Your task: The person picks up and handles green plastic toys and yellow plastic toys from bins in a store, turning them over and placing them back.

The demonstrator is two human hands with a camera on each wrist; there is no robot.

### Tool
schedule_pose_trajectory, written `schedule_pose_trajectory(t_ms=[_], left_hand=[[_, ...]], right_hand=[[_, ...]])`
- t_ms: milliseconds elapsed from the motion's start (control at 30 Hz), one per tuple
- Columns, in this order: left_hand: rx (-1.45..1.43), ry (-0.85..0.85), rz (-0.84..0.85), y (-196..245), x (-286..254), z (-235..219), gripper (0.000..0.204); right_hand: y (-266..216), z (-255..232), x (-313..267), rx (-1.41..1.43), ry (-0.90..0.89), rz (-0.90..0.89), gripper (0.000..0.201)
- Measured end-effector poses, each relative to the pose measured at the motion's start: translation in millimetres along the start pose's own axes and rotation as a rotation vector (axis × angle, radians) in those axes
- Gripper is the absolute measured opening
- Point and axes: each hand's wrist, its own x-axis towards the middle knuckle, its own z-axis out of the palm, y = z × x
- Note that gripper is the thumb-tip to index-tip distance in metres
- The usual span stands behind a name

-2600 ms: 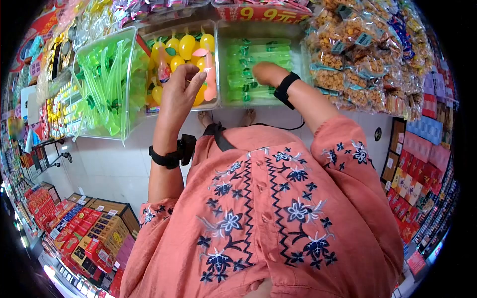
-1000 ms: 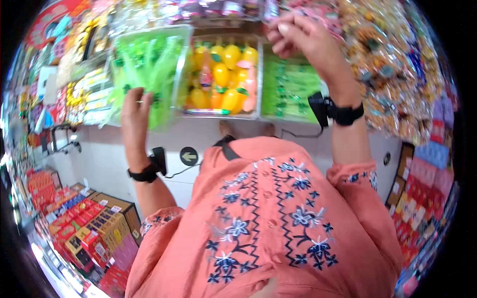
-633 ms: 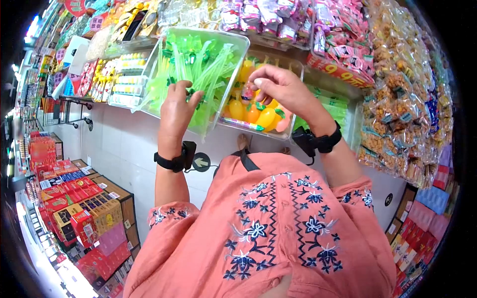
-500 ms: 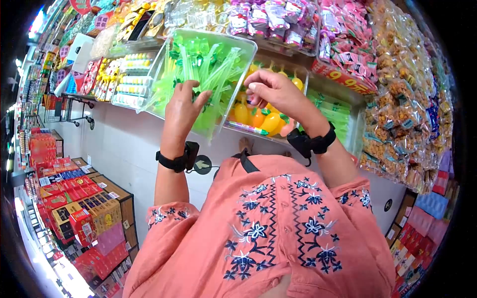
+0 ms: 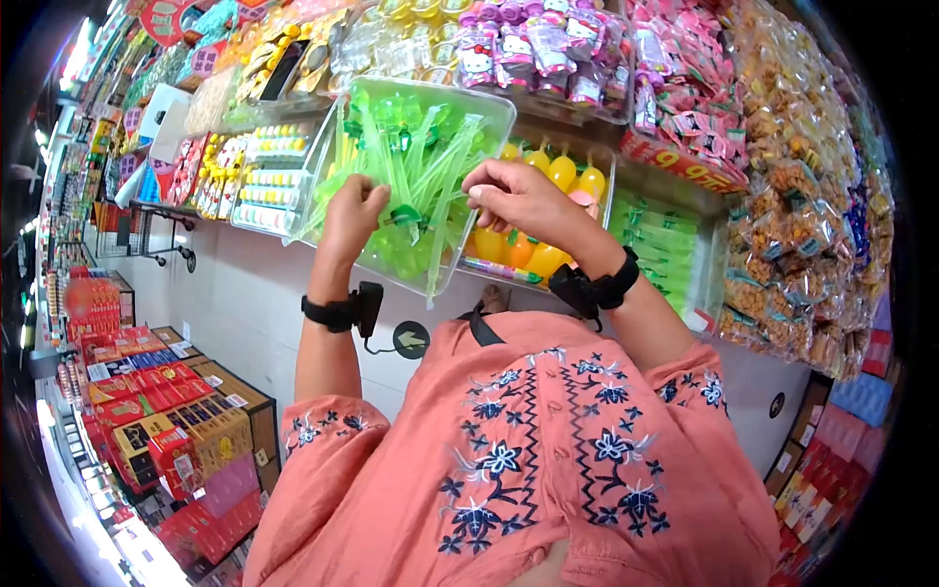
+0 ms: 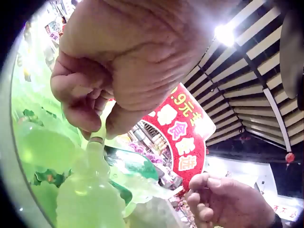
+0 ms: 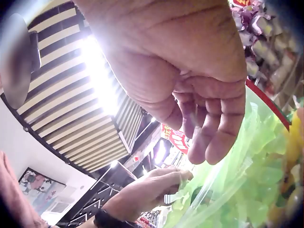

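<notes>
In the head view, my left hand (image 5: 354,217) is over the left part of a clear tub (image 5: 506,122) full of long, translucent green pouches (image 5: 421,161). The left wrist view shows its thumb and finger pinching the narrow neck of a pale green, round-bodied pouch (image 6: 85,197). My right hand (image 5: 526,203) hovers by the tub's right edge, where it overlaps the neighbouring tub of yellow mango-shaped bottles (image 5: 562,173). Its fingers hang loosely curled with nothing between them, as the right wrist view of that hand (image 7: 190,90) shows.
Flat green packs (image 5: 655,249) lie in a tub farther right, beside hanging clear snack bags (image 5: 782,240). Behind stand purple packages (image 5: 528,49) and a red price sign (image 5: 685,161). Small yellow-topped bottles (image 5: 274,176) are at the left. Boxed goods (image 5: 196,430) stand lower left.
My right hand has left the flat green packs, swung up, then moved left to the green pouch tub. My left hand has moved from the mango-shaped bottles to that tub and its fingers have closed.
</notes>
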Motion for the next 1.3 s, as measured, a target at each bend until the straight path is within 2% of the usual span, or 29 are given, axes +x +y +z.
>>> schedule_pose_trajectory(t_ms=[67,100,133,167,233,267,300,333,400,433,500,600,633,700,733,833,867,967,1033,1100,1200,1300], left_hand=[[-0.061,0.043,0.02,10,-7,-16,0.028],[-0.073,0.112,0.011,33,-17,-26,0.024],[-0.182,0.162,-0.015,24,-14,-34,0.021],[-0.321,0.159,-0.074,43,-25,-47,0.018],[-0.504,0.235,0.079,69,-39,-59,0.022],[-0.708,0.287,-0.002,81,-37,-61,0.022],[-0.883,0.249,0.081,74,-32,-62,0.024],[-0.927,0.191,0.103,77,-32,-54,0.026],[-1.01,0.091,0.148,86,-33,-39,0.03],[-1.124,-0.023,0.169,100,-38,-20,0.029],[-1.171,-0.008,0.112,129,-46,22,0.026],[-1.287,-0.199,0.058,153,-51,74,0.019],[-1.311,-0.252,-0.004,155,-50,90,0.017],[-1.308,-0.389,-0.018,172,-57,116,0.019],[-1.293,-0.39,-0.087,182,-62,130,0.022],[-1.182,-0.675,-0.206,192,-67,160,0.026],[-1.054,-0.769,-0.184,197,-71,166,0.027],[-0.639,-0.661,0.131,204,-83,182,0.025],[-0.305,-0.355,0.491,206,-77,197,0.021],[-0.045,-0.227,0.763,216,-64,203,0.021],[0.006,-0.21,0.824,222,-51,221,0.022],[0.15,-0.241,0.901,224,-40,233,0.024]], right_hand=[[4,-1,0,0.008,0.0,0.0,0.023],[4,-2,-2,0.007,-0.005,-0.017,0.023],[4,-2,-3,0.008,-0.005,-0.029,0.024],[5,-2,-5,0.009,-0.001,-0.039,0.024],[8,-3,-7,0.012,-0.035,-0.115,0.028],[6,-2,-10,0.054,-0.062,-0.112,0.031],[2,-2,-16,0.096,-0.096,-0.112,0.035],[-5,-2,-26,0.165,-0.129,-0.082,0.046],[-12,-3,-40,0.256,-0.113,-0.157,0.05],[-14,-5,-46,0.301,-0.109,-0.198,0.052],[-13,-16,-58,0.458,-0.034,-0.239,0.051],[-15,-39,-84,0.612,0.195,-0.214,0.045],[3,-54,-85,0.658,0.207,-0.184,0.037],[12,-66,-101,0.807,0.267,-0.257,0.031],[18,-72,-108,0.842,0.314,-0.264,0.03],[39,-90,-127,0.949,0.448,-0.29,0.027],[50,-100,-132,0.988,0.489,-0.299,0.025],[76,-121,-153,1.068,0.62,-0.3,0.023],[98,-137,-162,1.073,0.678,-0.29,0.024],[110,-151,-174,1.041,0.697,-0.281,0.024],[111,-164,-187,0.985,0.709,-0.297,0.026],[87,-174,-197,0.84,0.701,-0.347,0.027]])
